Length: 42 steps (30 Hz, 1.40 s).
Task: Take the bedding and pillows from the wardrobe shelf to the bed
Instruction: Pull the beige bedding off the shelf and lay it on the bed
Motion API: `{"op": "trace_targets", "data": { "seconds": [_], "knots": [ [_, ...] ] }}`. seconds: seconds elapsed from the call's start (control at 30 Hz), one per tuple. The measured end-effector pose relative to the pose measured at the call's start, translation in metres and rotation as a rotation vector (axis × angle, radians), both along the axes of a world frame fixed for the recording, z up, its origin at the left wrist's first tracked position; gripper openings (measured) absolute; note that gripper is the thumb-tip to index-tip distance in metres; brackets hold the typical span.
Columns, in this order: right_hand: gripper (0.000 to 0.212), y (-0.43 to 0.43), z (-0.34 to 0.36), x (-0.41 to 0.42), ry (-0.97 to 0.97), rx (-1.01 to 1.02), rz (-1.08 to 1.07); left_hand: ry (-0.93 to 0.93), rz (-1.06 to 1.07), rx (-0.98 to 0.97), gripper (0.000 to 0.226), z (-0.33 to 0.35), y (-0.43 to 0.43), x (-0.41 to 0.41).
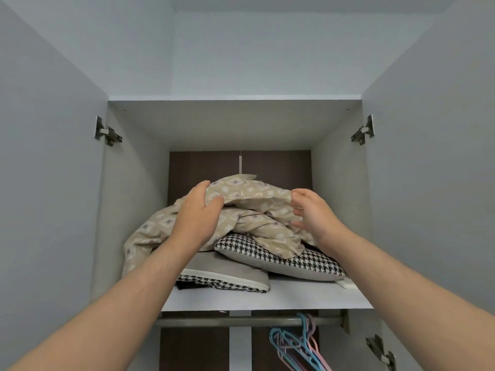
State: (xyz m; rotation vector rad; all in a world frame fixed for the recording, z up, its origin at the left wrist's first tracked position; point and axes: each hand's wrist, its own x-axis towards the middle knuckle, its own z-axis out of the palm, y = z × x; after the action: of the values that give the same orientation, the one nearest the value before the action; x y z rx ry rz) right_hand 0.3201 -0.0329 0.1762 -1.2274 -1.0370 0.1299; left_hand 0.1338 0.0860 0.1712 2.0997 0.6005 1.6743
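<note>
A crumpled beige patterned bedding sheet (249,210) is heaped on the upper wardrobe shelf (294,295). Under it lie two houndstooth pillows: one (284,259) on the right, another (227,281) flatter at the front left, grey side up. My left hand (199,212) grips the top left of the bedding, thumb and fingers pinching a fold. My right hand (312,210) pinches the bedding's upper right edge with thumb and forefinger, the other fingers spread. Both arms reach up from below.
Both wardrobe doors (48,183) stand open to either side, hinges showing. A hanging rail (241,321) runs below the shelf with several pastel hangers (297,344) at its right. A small white object (347,284) lies at the shelf's right edge.
</note>
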Motion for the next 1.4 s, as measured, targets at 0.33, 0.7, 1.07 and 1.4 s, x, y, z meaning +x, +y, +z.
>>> {"op": "trace_targets", "data": {
  "seconds": [0.33,0.7,1.07,1.4],
  "knots": [
    [0.021,0.031,-0.001,0.079,0.009,0.016,-0.117,0.018,-0.044,0.053,0.057,0.016,0.052,0.088],
    [0.027,0.117,0.030,0.137,-0.092,0.009,-0.349,0.110,0.187,0.117,0.057,0.077,0.173,0.130],
    [0.024,0.179,0.037,0.236,-0.048,-0.158,-0.777,0.511,0.406,-0.101,0.082,0.104,0.264,0.205],
    [0.030,0.232,0.024,0.324,0.139,-0.441,-0.476,0.672,0.376,-0.192,0.063,0.114,0.300,0.245]
  ]
}}
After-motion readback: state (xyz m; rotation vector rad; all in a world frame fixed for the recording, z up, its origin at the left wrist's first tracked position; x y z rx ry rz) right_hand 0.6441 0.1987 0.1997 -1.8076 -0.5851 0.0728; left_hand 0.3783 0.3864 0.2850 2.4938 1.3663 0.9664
